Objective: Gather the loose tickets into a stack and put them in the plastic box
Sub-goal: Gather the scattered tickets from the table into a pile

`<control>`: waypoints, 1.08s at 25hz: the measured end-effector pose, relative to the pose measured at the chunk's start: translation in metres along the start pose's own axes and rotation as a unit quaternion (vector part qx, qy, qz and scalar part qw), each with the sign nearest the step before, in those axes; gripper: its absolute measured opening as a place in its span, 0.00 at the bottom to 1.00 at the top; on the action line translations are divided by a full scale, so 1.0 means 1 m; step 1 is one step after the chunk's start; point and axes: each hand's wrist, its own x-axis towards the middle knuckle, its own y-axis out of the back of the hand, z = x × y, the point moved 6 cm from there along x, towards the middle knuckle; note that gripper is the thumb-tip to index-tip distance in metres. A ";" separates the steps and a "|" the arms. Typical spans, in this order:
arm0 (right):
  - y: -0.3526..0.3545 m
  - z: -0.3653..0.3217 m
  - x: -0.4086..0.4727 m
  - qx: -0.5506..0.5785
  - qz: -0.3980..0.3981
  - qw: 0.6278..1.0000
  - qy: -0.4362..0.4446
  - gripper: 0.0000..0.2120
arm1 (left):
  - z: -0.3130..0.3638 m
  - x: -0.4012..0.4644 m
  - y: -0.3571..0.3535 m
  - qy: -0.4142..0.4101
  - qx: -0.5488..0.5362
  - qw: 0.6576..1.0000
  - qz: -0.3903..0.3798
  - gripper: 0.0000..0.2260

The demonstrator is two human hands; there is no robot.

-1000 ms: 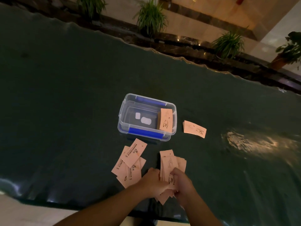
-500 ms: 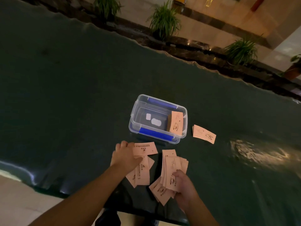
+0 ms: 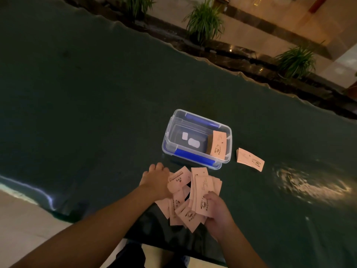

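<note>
Right hand (image 3: 217, 213), near the table's front edge: fingers closed around a fanned bunch of pink tickets (image 3: 201, 192), thumb across the printed face. Lower tickets of the bunch splay out toward the left and front.

Left hand (image 3: 157, 180), just left of the bunch: palm down, fingers curled over loose tickets (image 3: 178, 200) lying on the dark table (image 3: 77, 113); one ticket (image 3: 178, 178) is pinched at the thumb and sticks out toward the right. Whether the rest are gripped or only pressed, cannot tell.

Behind both hands, toward the table's middle: clear plastic box (image 3: 168, 132) with blue clips, lid off. A neat ticket stack (image 3: 218, 145) stands leaning at its right end.

Right of the box, apart from it: a small flat stack (image 3: 250, 159) on the table.

Beyond the far edge: potted plants (image 3: 204, 22).
</note>
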 end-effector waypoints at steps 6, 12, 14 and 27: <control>-0.002 0.013 0.003 -0.087 0.008 0.996 0.005 0.16 | 0.000 -0.040 -0.044 0.051 -0.198 0.979 -0.020 0.26; 0.013 0.016 0.004 -0.178 0.060 0.981 0.055 0.14 | 0.012 -0.057 -0.049 -0.027 -0.207 0.978 0.031 0.19; 0.015 0.016 0.004 -0.187 0.072 0.978 0.062 0.14 | 0.026 -0.061 -0.046 -0.094 -0.185 0.978 0.017 0.17; -0.005 0.035 -0.001 -0.104 0.057 0.992 0.040 0.17 | 0.024 -0.055 -0.064 0.103 -0.443 0.889 -0.048 0.19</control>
